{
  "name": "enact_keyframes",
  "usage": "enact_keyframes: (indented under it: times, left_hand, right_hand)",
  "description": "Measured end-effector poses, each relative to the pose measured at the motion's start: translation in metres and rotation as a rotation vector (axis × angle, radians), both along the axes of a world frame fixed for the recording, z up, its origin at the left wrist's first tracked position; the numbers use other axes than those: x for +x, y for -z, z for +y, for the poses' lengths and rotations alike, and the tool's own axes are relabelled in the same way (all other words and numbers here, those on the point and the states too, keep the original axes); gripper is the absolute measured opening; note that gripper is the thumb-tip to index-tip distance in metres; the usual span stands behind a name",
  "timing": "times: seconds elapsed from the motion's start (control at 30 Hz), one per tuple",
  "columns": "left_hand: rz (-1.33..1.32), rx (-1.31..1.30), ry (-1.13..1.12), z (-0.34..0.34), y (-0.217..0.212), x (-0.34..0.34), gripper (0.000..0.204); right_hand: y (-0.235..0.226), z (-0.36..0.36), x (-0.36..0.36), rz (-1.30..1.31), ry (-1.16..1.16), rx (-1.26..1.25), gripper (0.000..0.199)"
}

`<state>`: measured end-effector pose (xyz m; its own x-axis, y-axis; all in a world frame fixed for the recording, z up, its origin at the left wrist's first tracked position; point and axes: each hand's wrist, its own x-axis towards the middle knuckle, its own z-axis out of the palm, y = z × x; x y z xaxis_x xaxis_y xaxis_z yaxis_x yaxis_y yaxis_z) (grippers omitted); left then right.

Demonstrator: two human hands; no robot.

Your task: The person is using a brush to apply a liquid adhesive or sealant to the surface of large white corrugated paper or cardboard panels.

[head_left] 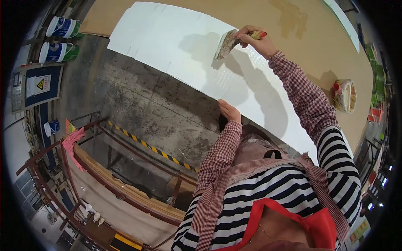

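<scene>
My right hand (256, 41) is closed around the handle of a wide, paint-crusted brush (226, 44). The bristles rest on a large white sheet (167, 42), which looks like board with small slits along its edges. Wet-looking streaks show on the sheet near the brush, and shadows of my arm and the brush fall across it. At the sheet's near edge, my left hand (230, 112) grips the rim, its fingers partly hidden. A paint-smeared tub (345, 96) with a red spot on its side stands to the right of my right forearm.
Brown board (326, 42) lies beneath the white sheet. Paint buckets (58, 53) stand at the far left by a blue panel (42, 85). A rusty metal frame (125, 144) with a pink cloth (73, 146) occupies the lower left, beside yellow-black floor tape (153, 148).
</scene>
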<state>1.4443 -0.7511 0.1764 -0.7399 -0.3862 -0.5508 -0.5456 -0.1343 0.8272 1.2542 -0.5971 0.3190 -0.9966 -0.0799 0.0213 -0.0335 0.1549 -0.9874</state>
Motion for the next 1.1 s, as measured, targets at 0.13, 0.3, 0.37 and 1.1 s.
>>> enact_keyframes:
  times: [0.13,0.3,0.37,1.1]
  left_hand:
    - [-0.015,0.032,-0.024,0.003,0.006,0.001,0.065]
    - [0.086,-0.005,-0.027,0.0,0.012,0.004,0.064]
    - [0.047,0.015,-0.02,-0.003,0.01,0.004,0.064]
    - [-0.094,0.174,-0.047,0.019,-0.014,0.031,0.071]
  right_hand:
    - [0.008,0.009,0.015,-0.104,0.074,0.083,0.019]
    - [-0.018,0.011,0.036,-0.238,0.108,0.251,0.024]
    - [-0.019,-0.004,0.021,-0.149,0.088,0.233,0.025]
    - [-0.028,0.014,0.13,0.021,-0.071,0.28,0.014]
